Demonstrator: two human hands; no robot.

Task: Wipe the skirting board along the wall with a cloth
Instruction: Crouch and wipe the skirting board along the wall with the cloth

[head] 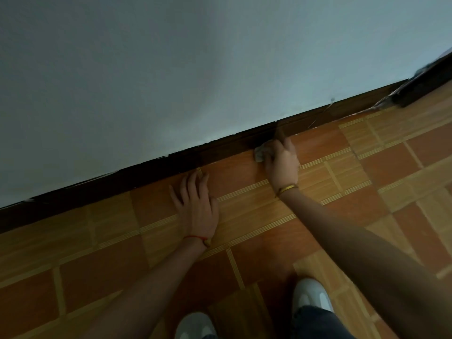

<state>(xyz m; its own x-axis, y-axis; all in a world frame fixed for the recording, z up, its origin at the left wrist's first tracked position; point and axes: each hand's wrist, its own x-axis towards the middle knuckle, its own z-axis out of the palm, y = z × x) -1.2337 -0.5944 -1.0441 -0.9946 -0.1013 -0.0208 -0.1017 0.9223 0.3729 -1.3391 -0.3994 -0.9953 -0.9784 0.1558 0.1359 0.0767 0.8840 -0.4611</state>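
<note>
right hand [281, 160] grip on cloth [261, 151], against skirting board [146, 174]

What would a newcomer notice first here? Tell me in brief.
First, the right hand pressing a pale cloth against the dark skirting board at the foot of the pale wall. Next, the left hand spread flat on the orange tiled floor, and white shoes at the bottom edge.

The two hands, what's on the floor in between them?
Nothing but bare floor tiles in the head view, between the left hand flat on the floor and the right hand holding the cloth.
</note>
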